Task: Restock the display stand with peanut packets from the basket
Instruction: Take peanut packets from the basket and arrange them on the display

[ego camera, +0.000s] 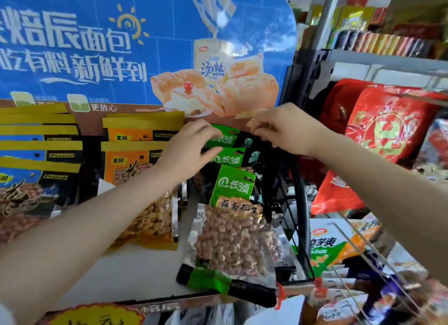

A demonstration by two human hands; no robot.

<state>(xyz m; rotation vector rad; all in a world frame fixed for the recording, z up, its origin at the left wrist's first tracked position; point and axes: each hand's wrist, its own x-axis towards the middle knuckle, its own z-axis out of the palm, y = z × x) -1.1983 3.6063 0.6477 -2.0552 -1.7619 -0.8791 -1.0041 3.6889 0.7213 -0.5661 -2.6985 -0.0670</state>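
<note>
Green peanut packets [232, 218] hang in a column on the right side of the display stand [150, 271]. My left hand [191, 147] rests on the left edge of the topmost green packet [225, 138], fingers curled over it. My right hand [283, 128] pinches the top right corner of that same packet, up by the blue header board [121, 46]. Orange peanut packets [143, 169] hang in the middle column and blue-and-yellow ones [36, 160] at the left. No basket is in view.
A black frame post [300, 203] stands just right of the green column. Red snack bags [385, 128] fill the shelf at right, with wire hooks [363, 249] and more packets [337, 244] below. Upper shelves [388, 41] carry boxed goods.
</note>
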